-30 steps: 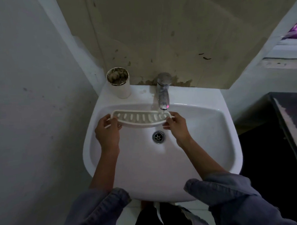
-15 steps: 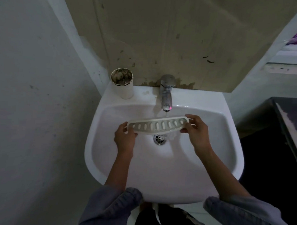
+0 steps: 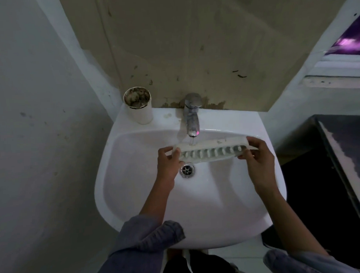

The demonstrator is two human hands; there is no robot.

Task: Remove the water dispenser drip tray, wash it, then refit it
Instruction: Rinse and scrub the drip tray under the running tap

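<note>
Wall: stained beige panel [image 3: 192, 44] looms behind everything, dark marks along its bottom edge.
Sink: white basin [image 3: 136, 199] fills the middle of the view, drain [image 3: 187, 170] sitting low in the bowl, just below the tray's left end.
Sleeves: grey cuffs pushed up on both forearms, left one [image 3: 150, 235] bunched over the basin's front rim.
Drip tray: here it is, the long white slotted tray [image 3: 212, 152], held level over the bowl, tilted so the slots face the camera, right under the spout.
Left hand: left hand [image 3: 168, 163], grip clamped on the tray's left end, fingers curled over the edge.
Right hand: right hand [image 3: 257, 160], grip pinched tight on the right end.
Cup: grimy white cup [image 3: 139, 106] upright on the basin's back left corner.
Tap: chrome tap [image 3: 191, 115], a thin stream of water landing on the tray's back edge.
</note>
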